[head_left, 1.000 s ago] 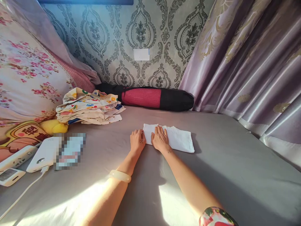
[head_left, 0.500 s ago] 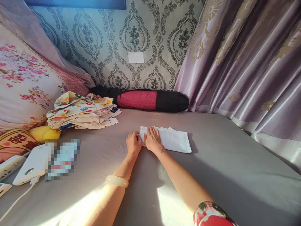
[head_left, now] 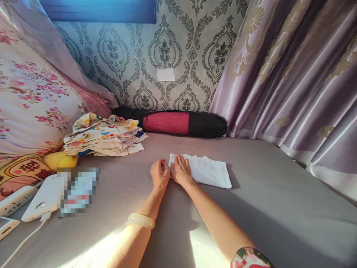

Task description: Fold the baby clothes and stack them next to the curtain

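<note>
A folded white cloth (head_left: 210,171) lies on the grey bed sheet in front of me, its far edge a little uneven. My right hand (head_left: 181,169) rests flat on its left part, fingers stretched out. Close against the cloth's left edge is my left hand (head_left: 161,174), its fingers curled in. Whether those fingers pinch a bit of the cloth is hidden. A pale bangle (head_left: 141,220) circles my left forearm.
A stack of patterned clothes (head_left: 103,136) sits at the back left, beside a floral cushion (head_left: 36,100). Along the wall lies a black and red long bag (head_left: 167,123). A white power bank (head_left: 46,197) with a cable and a power strip (head_left: 19,199) are at left. Curtains (head_left: 279,85) hang right.
The whole view has shifted slightly, so everything appears a little lower and further right. Both hands keep their places at the cloth, and the cloth looks the same.
</note>
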Motion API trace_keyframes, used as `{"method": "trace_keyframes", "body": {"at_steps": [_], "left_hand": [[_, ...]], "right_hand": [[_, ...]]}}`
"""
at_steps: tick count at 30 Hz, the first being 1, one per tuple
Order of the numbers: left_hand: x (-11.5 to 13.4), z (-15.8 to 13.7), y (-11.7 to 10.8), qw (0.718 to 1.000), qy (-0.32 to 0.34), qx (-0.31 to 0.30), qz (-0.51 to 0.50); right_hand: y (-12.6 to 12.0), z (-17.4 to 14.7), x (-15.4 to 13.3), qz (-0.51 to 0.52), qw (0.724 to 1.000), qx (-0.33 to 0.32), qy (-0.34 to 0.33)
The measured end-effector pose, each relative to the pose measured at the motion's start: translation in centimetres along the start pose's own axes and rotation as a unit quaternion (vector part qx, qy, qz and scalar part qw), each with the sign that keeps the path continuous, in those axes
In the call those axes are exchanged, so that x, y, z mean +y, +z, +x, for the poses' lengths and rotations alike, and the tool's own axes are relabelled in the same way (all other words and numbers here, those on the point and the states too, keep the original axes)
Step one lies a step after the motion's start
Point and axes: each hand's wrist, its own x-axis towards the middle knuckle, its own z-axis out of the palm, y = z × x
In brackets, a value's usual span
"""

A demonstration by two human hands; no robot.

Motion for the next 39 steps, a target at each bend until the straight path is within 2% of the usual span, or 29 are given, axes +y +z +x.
{"method": "trace_keyframes", "body": {"at_steps": [5,9,13,17,21,24,29,33,39], "left_hand": [[0.9,-0.3,-0.7,1.0,-0.022,0.013,-0.008],[1.3,-0.5,-0.9,1.0,-0.008,-0.004,-0.022],[1.4,-0.5,-0.9,1.0,0.006,-0.019,-0.024],[1.4,-0.5,-0.9,0.999,0.025,-0.032,-0.011],[1.4,-0.7,-0.8,0.996,0.068,-0.046,0.027],[1.5,-1.0,-0.6,0.984,0.148,-0.069,0.07],[1.8,-1.7,-0.3,0.937,0.277,-0.161,0.142],[1.6,-1.9,0.2,0.916,0.295,-0.208,0.174],[1.1,-1.8,0.6,0.91,0.289,-0.231,0.189]], "right_hand": [[-0.1,0.7,-1.0,0.02,0.999,-0.018,-0.045],[0.1,1.0,-1.1,0.02,0.997,-0.06,-0.048],[0.3,1.2,-1.0,0.006,0.996,-0.072,-0.051],[-0.2,1.0,-0.8,0.037,0.996,-0.062,-0.046],[-1.1,-0.1,0.6,0.055,0.997,-0.015,-0.049],[-1.8,-1.2,2.4,0.037,0.999,0.007,-0.026],[-2.4,-2.7,5.2,-0.003,1.0,0.022,0.004],[-2.2,-3.4,5.9,-0.012,1.0,0.016,0.004],[-1.7,-3.5,5.8,-0.018,1.0,0.019,0.008]]}}
